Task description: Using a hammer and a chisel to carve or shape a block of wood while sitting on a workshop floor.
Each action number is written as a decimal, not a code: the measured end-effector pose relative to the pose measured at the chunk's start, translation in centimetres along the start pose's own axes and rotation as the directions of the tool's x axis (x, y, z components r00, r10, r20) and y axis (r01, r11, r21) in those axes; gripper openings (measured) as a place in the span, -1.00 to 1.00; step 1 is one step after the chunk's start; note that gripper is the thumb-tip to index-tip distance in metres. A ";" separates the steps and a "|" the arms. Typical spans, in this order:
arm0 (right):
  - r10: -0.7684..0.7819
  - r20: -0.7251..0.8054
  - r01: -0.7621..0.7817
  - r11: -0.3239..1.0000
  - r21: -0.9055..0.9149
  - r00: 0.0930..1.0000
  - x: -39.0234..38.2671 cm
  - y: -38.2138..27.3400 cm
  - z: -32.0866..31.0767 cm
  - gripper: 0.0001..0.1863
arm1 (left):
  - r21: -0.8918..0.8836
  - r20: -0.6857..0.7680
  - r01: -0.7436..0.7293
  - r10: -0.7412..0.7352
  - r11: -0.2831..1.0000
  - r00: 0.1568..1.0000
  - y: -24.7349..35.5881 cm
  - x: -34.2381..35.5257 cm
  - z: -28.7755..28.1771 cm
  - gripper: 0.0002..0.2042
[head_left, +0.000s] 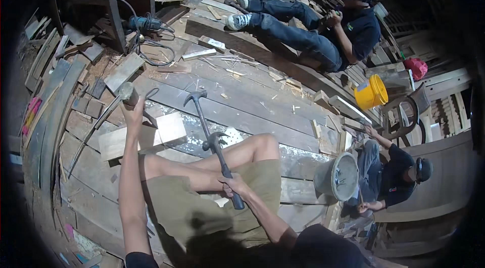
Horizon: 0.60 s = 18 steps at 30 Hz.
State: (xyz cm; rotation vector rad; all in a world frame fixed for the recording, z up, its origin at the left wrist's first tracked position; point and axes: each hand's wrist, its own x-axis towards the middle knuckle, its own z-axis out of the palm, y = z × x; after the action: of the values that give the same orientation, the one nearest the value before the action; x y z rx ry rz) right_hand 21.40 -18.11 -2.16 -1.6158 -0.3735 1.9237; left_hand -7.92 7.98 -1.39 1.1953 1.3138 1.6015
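My left hand (133, 112) is raised to the left of my knee, its fingers closed round a short, thick cylindrical piece (129, 94) with a pale grey end; its exact kind is unclear. My right hand (234, 187), over my lap, grips a claw hammer (220, 156) by the dark handle, head pointing away from me. Beyond it, a second claw hammer (199, 109) lies on the planks. Pale wooden blocks (171, 127) rest on the floor beside my left forearm. Near my left hand a long thin metal bar (93, 129) slants down toward the left.
A corded blue power tool (145, 24) lies at the far left. To my right stand a grey bucket (337, 177) and a yellow bucket (371, 92). One person (313, 30) sits at the far right, another person (399, 174) at near right. Wood scraps litter the planks.
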 end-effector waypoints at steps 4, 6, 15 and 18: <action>0.072 -0.096 -0.072 0.997 -0.005 0.993 -1.0 -1.2 1.4 -0.76 | -0.041 -0.008 0.007 -0.007 0.999 1.000 -2.1 0.5 -0.1 -0.78; -0.021 -0.163 -0.002 0.990 -0.139 0.986 -2.3 -2.6 2.3 -0.72 | -0.162 -0.114 0.035 -0.054 0.986 0.992 -2.9 0.3 0.2 -0.75; -0.579 -0.201 0.315 0.665 -0.677 0.790 -8.3 -16.0 11.1 -0.68 | -0.107 -0.048 0.039 -0.044 0.993 0.998 -0.6 0.3 -0.1 -0.73; -0.606 -0.068 0.466 0.674 -0.574 0.793 -10.0 -19.8 14.1 -0.71 | -0.034 0.031 0.008 -0.006 0.999 1.000 0.0 0.6 -0.2 -0.76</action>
State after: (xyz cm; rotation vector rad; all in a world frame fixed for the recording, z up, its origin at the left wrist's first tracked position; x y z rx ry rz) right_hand 13.79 -6.38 20.04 -1.7826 -1.2227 1.1794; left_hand -8.28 8.45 -1.30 1.1885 1.2650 1.5886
